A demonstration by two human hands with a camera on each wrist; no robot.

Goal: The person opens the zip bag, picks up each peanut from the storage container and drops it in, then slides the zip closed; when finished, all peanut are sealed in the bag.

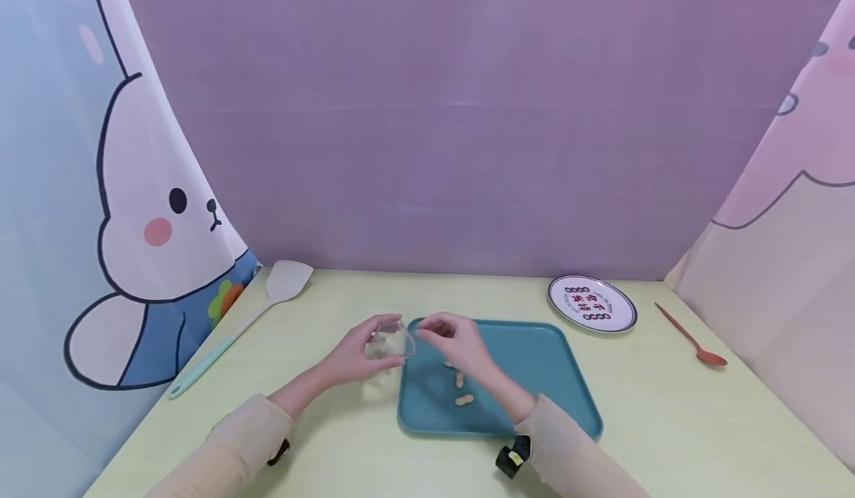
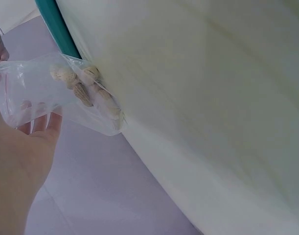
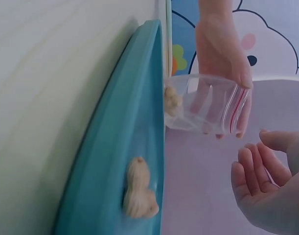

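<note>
My left hand (image 1: 350,353) holds a clear zip bag (image 3: 205,105) by its sides, between the thumb and the other fingers. Several unshelled peanuts (image 2: 80,90) lie at the bottom of the bag, low beside the tray. Just right of the bag's red-striped mouth is my right hand (image 3: 271,181), its fingers loosely bent and nothing seen between thumb and fingertips. Below it, a teal tray (image 1: 541,372) carries a few loose peanuts (image 1: 464,399), one of them partly covered by the right hand in the head view.
A white plate (image 1: 604,309) with red lettering stands behind the tray on the right, and a reddish spoon (image 1: 691,338) lies farther right. Along the left side rests a spatula (image 1: 247,327) with a pale head. A purple curtain (image 1: 427,127) closes off the back.
</note>
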